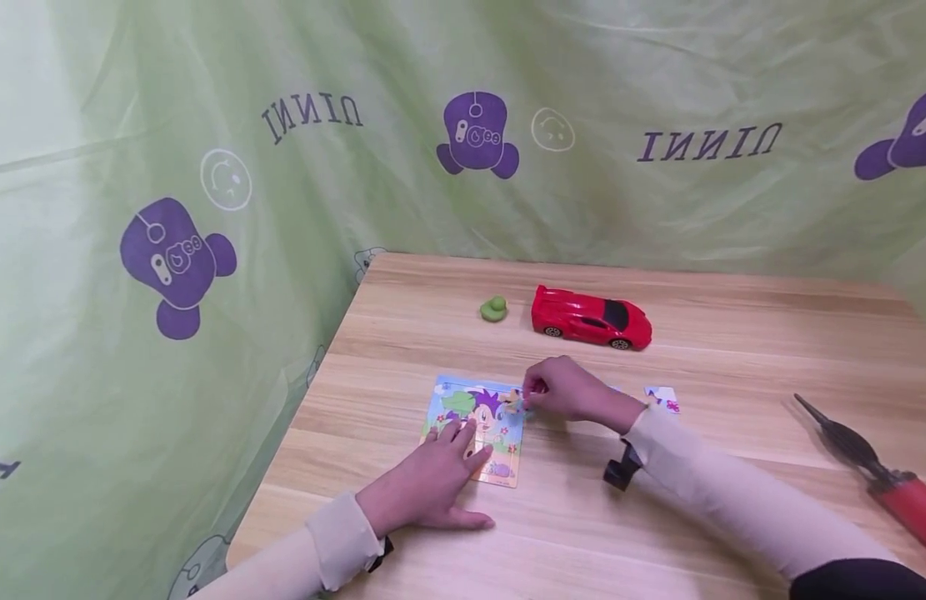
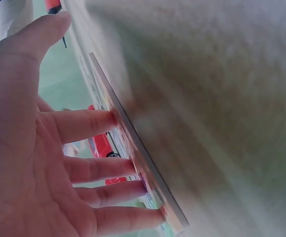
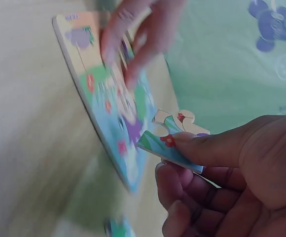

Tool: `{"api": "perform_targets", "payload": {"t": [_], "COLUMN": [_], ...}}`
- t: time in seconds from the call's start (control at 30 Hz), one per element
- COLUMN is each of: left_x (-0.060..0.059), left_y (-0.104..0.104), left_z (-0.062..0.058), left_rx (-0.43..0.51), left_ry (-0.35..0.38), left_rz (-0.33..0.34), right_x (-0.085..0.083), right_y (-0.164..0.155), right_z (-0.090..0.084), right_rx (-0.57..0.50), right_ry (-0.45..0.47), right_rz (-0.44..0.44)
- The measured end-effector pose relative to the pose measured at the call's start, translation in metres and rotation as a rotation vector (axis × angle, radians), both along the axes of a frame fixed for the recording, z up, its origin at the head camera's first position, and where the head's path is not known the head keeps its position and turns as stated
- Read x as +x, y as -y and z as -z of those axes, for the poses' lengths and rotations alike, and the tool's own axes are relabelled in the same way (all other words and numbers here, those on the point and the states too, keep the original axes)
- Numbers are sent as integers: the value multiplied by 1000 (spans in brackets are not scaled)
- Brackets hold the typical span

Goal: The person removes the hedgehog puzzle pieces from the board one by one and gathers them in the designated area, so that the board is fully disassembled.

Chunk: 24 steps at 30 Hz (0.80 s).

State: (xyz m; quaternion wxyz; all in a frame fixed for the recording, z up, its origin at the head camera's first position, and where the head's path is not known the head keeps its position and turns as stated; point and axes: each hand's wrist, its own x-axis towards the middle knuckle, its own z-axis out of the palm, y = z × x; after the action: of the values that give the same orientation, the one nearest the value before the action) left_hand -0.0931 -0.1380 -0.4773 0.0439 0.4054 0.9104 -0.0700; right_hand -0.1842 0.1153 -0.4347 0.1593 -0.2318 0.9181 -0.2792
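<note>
We rest the fingertips of our left hand on a thin board, thumb stretched well away. Behind the fingers we make out a red car, and a blurred worktop fills the right side.

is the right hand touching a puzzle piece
Touching: the right wrist view shows the right hand pinching the puzzle piece between thumb and fingers.

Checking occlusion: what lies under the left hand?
Under the left hand is part of the puzzle board, touched by its fingertips; tabletop shows beside the thumb. The board's surface beneath the fingers is covered.
</note>
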Motion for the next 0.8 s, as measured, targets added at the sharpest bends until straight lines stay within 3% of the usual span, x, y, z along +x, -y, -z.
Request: {"api": "perform_targets", "payload": {"t": [0.2, 0.47, 0.7, 0.8], "left_x": [2, 2, 4, 7], "left_y": [0, 2, -1, -2], "left_z": [1, 0, -1, -1], "left_rx": [27, 40, 28, 3], "left_ry": [12, 8, 68, 83], "left_rz": [2, 2, -34, -55], "right_x": [14, 42, 48, 48], "right_y": [-64, -142, -169, -170], "right_z": [-5, -4, 1, 2], "right_rx": [-22, 88, 168, 207], "right_ry": [2, 98, 164, 130], "right_rz": [56, 73, 71, 65]}}
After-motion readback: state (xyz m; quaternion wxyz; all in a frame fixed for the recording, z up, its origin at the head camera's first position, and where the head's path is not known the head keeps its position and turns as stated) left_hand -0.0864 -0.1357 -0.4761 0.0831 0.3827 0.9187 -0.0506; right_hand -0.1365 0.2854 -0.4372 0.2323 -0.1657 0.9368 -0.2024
